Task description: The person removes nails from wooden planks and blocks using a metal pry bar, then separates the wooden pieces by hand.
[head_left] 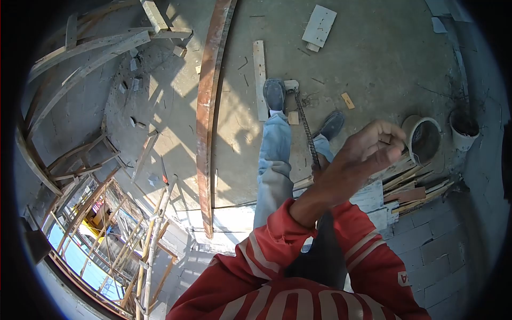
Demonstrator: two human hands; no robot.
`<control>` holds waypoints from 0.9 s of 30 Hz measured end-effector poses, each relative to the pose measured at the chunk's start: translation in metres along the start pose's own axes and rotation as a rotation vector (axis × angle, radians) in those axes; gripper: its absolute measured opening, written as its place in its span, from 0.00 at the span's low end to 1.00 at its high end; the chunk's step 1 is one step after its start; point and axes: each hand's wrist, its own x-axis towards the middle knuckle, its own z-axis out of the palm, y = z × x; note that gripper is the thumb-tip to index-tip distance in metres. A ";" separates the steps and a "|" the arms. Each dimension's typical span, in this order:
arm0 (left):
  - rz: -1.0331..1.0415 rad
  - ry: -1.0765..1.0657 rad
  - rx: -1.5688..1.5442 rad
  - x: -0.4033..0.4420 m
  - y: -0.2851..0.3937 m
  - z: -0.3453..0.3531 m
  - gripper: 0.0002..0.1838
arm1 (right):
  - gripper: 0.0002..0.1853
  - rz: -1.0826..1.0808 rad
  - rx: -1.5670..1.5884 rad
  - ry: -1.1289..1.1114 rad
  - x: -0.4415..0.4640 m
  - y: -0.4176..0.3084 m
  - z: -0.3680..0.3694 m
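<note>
My left hand (376, 146) reaches across to the right, above my right arm. Its fingers are curled toward the thumb, and whatever they may hold is too small to make out. Lower down, my right hand (320, 165) is wrapped round the ribbed rebar handle of a hammer (305, 120), mostly hidden behind the left forearm. The hammer's head (291, 85) is down by the toe of my shoe (274, 95). A small wood block (293, 118) lies beside the handle. Just beyond the left fingers, in this view, stands a pale bucket (438, 128).
A long rusty-brown beam (205, 117) runs along the floor at left, near a narrow plank (260, 69). Wooden strips (413, 184) are piled at right beside a second bucket (465, 140). Curved timber frames (85, 66) and an opening with poles (152, 240) are at left.
</note>
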 end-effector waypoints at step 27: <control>-0.286 0.557 1.179 -0.018 -0.100 -0.288 0.29 | 0.22 0.298 -0.234 0.103 -0.035 -0.152 -0.021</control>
